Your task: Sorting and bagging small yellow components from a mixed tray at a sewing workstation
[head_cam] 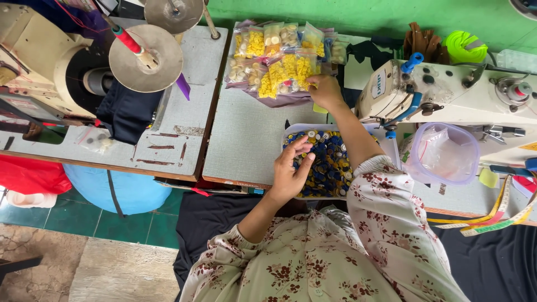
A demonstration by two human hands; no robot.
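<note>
While left hand (291, 170) picks buttons (327, 168), right hand (324, 89) touches yellow-button bags (279, 67).

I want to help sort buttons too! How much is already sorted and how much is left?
Looks done: several small clear bags of yellow and cream buttons lie together on the grey table. In hand: the right hand touches those bags, while the left hand picks at the white tray. Left: the tray is piled with mixed buttons, mostly blue, so probably plenty remains.

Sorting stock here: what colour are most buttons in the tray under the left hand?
Mostly dark blue buttons, head view.
</note>
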